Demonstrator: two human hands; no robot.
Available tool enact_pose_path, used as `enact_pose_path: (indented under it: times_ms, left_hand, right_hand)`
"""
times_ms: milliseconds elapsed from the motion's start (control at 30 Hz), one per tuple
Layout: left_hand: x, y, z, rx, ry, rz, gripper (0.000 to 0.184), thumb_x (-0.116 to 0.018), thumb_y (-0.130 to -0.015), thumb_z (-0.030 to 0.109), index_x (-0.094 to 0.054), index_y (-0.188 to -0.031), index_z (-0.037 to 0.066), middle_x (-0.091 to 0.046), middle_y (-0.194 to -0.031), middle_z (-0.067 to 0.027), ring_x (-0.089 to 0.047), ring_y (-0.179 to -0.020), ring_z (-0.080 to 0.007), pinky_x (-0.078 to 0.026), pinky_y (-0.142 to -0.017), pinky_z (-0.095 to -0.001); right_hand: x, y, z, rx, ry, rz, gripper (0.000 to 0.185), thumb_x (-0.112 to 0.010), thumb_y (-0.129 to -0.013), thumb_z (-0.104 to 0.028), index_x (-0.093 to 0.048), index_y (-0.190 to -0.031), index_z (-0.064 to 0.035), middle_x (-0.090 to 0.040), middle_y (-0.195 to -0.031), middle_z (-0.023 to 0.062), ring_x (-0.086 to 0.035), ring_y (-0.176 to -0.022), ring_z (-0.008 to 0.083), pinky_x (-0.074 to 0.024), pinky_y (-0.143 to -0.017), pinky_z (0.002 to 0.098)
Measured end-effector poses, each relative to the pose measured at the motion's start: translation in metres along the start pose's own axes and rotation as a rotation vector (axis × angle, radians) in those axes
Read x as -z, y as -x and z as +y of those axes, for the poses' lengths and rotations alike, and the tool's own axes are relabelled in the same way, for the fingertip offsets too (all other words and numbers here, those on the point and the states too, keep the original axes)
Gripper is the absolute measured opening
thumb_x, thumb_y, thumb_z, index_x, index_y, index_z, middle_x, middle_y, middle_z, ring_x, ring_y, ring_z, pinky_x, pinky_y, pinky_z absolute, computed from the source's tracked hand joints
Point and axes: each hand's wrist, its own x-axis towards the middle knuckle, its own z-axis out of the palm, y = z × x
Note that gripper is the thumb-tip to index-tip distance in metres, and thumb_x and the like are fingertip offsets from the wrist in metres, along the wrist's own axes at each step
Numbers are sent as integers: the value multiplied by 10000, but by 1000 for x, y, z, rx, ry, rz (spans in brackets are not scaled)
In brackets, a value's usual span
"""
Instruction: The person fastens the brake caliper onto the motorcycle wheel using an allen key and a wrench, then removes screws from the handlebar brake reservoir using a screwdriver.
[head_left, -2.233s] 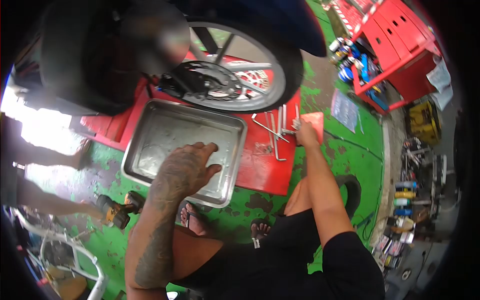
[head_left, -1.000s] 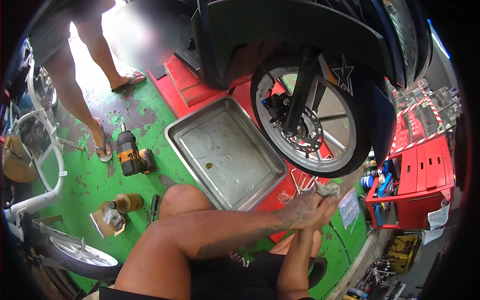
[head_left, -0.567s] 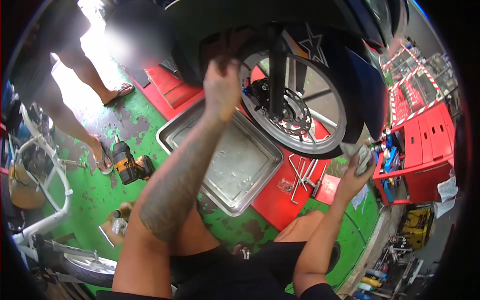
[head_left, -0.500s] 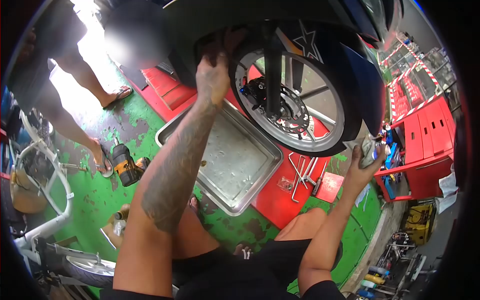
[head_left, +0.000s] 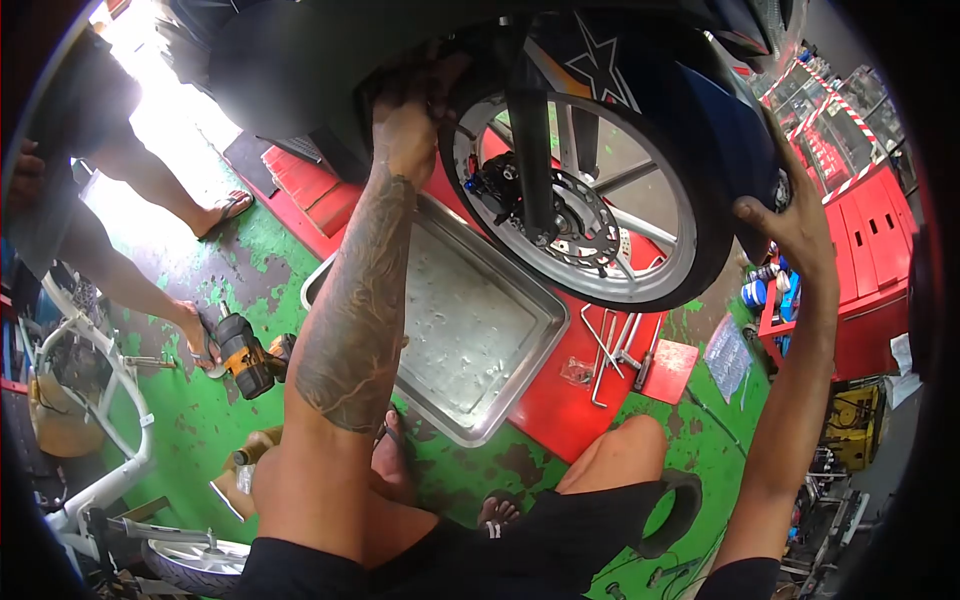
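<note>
A motorcycle's front wheel (head_left: 640,285) with a brake disc (head_left: 590,225) stands before me, under a dark blue front fender (head_left: 715,130) with a star outline. My left hand (head_left: 408,125) reaches in behind the tyre. Its fingers curl in against dark bodywork, and what they hold is hidden. At the fender's front edge, my right hand (head_left: 800,225) presses along the panel, thumb on the near side and fingers over the far side. A small pale patch of crumpled cloth (head_left: 783,187) shows under that palm; most of it is covered.
Below the wheel lies a metal tray (head_left: 480,435) on a red platform (head_left: 545,415), with hex keys (head_left: 600,355) beside it. An impact wrench (head_left: 245,355) stands on the green floor near another person's feet (head_left: 205,345). A red cabinet (head_left: 860,260) is at right.
My right hand has moved up and right, from beside the tyre onto the fender's front edge, with the cloth. My left hand stays behind the tyre. The view has shifted slightly.
</note>
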Motion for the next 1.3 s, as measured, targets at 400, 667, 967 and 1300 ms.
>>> enact_pose_path:
  times_ms: [400,667,967,1300]
  left_hand:
    - [9,-31,-8,-407,-683,-204,213,-538,-1058,155,-621,-1190,10,-668,-952,-75,-624,-862,-193,-536,-927,-373]
    - [34,18,-4,40,-54,-374,508,-428,-1119,349,-413,-1514,30,-607,-1413,-167,-605,-1281,-292,-487,-1062,-430]
    - [43,2,-22,157,120,-414,543,-490,-1109,224,-268,-1593,119,-478,-1492,-119,-658,-1119,-265,-546,-999,-446]
    - [37,-6,-14,107,97,-399,451,-528,-1082,172,-425,-1502,42,-591,-1392,-120,-700,-915,-216,-609,-885,-402]
  right_hand:
    - [-3,5,-12,-33,-45,-11,1223,-923,-608,-543,-384,-1606,-85,-514,-1521,255,-518,-1404,345,-372,-1193,446]
    - [-1,4,-4,-21,-121,-31,1234,-942,-611,-517,-365,-1617,-96,-482,-1553,245,-463,-1451,333,-336,-1216,442]
    - [2,1,-6,-37,-121,-65,1254,-932,-611,-501,-339,-1618,-46,-411,-1610,236,-385,-1508,328,-270,-1249,436]
    - [2,-1,-5,-23,-100,-63,1285,-922,-599,-550,-334,-1616,-29,-428,-1592,239,-404,-1492,335,-292,-1239,436]
